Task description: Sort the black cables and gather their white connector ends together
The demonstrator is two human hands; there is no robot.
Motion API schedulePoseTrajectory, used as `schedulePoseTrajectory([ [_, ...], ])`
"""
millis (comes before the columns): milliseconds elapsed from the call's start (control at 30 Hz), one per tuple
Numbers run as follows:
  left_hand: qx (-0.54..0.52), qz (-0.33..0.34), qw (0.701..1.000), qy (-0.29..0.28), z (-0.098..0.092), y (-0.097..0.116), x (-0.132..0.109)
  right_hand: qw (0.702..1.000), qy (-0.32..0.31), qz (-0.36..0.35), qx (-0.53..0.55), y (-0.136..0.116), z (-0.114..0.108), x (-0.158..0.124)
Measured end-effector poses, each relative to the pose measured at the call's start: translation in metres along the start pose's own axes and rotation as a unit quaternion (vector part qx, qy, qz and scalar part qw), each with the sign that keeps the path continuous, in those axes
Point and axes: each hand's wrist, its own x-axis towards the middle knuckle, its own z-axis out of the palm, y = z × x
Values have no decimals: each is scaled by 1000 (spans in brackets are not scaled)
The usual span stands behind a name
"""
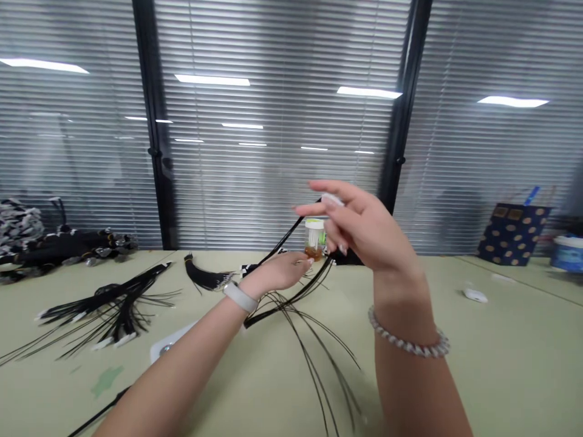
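My right hand (355,227) is raised at the centre, thumb and fingers closed on a bundle of thin black cables (314,282). A small white piece, apparently a connector (333,199), shows at its fingertips. One strand slants down left behind my left wrist; other cables loop below and fan their loose ends over the table. My left hand (282,271) reaches over the table among the cables, palm down, fingers stretched toward a clear jar (313,240) with a white lid and amber contents. Its far fingers are partly hidden; I see nothing held in it.
On the green table (455,364) lie black cable bundles with white ends (113,303) at left and a tied bundle (204,276) behind. A dark cable pile (68,246) stands far left. A dotted bag (514,233), a blue-white tub (567,254) and a small white object (474,294) are right.
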Motion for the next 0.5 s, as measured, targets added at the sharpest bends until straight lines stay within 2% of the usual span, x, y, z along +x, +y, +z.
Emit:
schedulePoseTrajectory([
  [67,-14,-3,999,-42,-5,7,-4,996,83,-10,35,7,-3,8],
  [133,-84,16,993,-85,-9,12,-7,987,139,-20,80,14,-5,14],
  [300,-274,40,945,-173,-15,12,-9,967,218,-22,132,23,-9,21],
  [433,-301,27,940,-156,-28,8,-11,963,236,-10,131,25,-13,23],
  [500,-303,47,940,-150,-37,7,-14,964,235,-7,125,25,-15,23],
])
